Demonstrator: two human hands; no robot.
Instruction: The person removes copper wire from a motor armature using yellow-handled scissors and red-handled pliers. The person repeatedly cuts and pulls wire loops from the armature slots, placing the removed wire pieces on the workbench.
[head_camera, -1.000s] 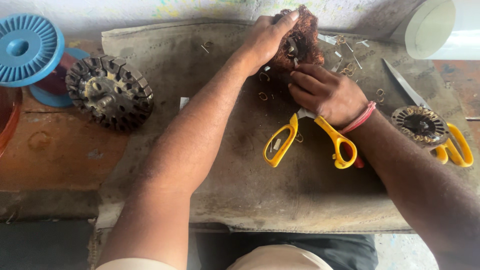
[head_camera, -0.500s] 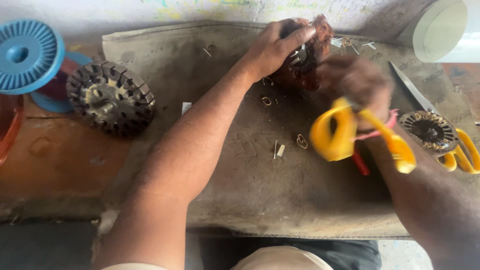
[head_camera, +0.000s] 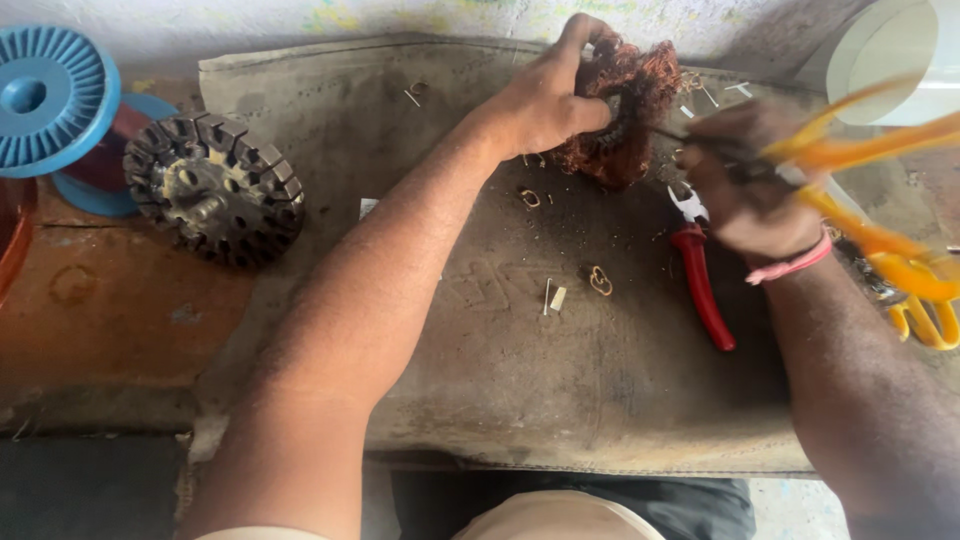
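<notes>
Moved: scissors (head_camera: 860, 150) have left the mat (head_camera: 420, 180) and are now raised in the right hand (head_camera: 750, 190), blurred.
Left hand (head_camera: 545, 100): clamped on the copper coil (head_camera: 625, 110) at the mat's far edge.
Right hand: closed around the scissors' handles, blades toward the coil.
Beside: red pliers (head_camera: 700, 280) on the mat; stator (head_camera: 215, 185) and blue spool (head_camera: 50, 100) off its left edge.
Risk: blades could nick the left fingers, which sit just beside the cut.
</notes>
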